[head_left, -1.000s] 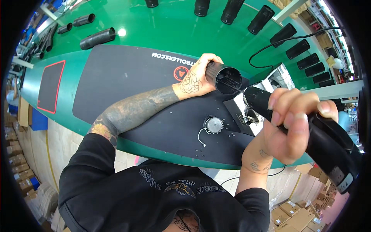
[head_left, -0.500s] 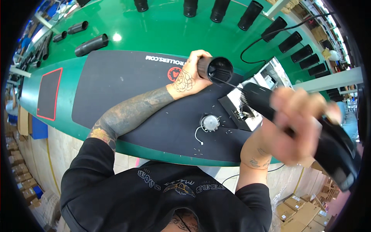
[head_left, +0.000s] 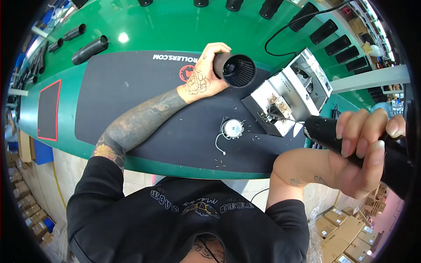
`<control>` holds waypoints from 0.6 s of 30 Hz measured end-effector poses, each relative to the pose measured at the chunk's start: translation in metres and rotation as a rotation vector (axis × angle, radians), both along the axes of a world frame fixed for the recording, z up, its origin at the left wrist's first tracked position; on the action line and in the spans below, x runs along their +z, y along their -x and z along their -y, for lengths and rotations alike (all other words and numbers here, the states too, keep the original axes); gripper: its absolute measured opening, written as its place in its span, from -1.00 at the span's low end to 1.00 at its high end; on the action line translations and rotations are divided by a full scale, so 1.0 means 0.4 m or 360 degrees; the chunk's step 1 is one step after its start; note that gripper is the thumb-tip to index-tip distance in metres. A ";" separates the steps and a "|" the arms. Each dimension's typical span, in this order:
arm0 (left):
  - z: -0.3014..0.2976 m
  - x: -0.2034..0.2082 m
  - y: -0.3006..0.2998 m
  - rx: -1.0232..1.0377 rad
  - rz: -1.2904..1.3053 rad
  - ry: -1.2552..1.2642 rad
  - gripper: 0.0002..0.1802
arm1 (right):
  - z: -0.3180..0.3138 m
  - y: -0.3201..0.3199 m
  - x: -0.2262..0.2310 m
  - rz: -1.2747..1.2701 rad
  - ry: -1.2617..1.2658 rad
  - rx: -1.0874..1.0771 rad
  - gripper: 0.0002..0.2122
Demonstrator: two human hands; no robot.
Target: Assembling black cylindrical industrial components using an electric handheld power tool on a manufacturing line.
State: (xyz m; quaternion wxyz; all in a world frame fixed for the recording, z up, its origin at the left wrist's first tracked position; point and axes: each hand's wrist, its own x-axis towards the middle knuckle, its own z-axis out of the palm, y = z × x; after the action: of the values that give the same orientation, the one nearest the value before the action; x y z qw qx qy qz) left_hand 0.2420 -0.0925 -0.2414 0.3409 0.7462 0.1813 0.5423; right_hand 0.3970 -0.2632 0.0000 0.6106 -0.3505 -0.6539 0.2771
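My left hand [head_left: 205, 75] is wrapped around a black cylindrical housing [head_left: 222, 66], its open, ribbed end turned toward me. In my right hand [head_left: 364, 147] is a black electric screwdriver [head_left: 324, 130]. Its thin bit points left, and the tip lies at the front of a silver screw feeder [head_left: 294, 90]; I cannot make out whether a screw sits on it. On the dark mat [head_left: 144, 83], between me and the housing, rests a small round motor [head_left: 232, 128] with a white cable. Several tiny screws [head_left: 254, 136] lie scattered around it.
Black cylinders [head_left: 324, 31] stand in a row along the far right of the green table [head_left: 175, 26]. More black tubes [head_left: 90, 50] lie at the far left. A black cable [head_left: 268, 44] runs behind the feeder. Cardboard boxes [head_left: 344, 228] are stacked on the floor at lower right.
The screwdriver's bit has left the housing's mouth and moved right to the feeder's front. My right hand has shifted right and slightly down. My left hand still holds the housing.
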 end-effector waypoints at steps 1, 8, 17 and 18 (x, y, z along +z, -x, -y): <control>-0.002 -0.002 0.000 -0.0021 0.0064 -0.0043 -0.27 | -0.004 0.003 -0.003 -0.0010 -0.0004 -0.0073 -0.71; -0.007 -0.017 0.000 -0.0236 0.0192 0.0143 -0.29 | 0.012 -0.009 0.015 -0.0918 -0.0262 0.0811 -0.65; -0.013 0.006 0.010 -0.0095 0.0165 0.0016 -0.27 | -0.006 0.090 -0.025 -0.0601 -0.0542 0.0149 -0.83; -0.013 0.011 0.009 -0.0090 0.0179 0.0011 -0.27 | -0.026 0.110 -0.036 -0.0532 -0.0513 0.0066 -0.79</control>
State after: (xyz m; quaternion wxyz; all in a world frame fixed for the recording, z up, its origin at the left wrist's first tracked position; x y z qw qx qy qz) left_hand 0.2386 -0.0874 -0.2369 0.3683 0.7182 0.1426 0.5729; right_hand 0.3531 -0.2530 -0.0143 0.7526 -0.1841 -0.5866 0.2359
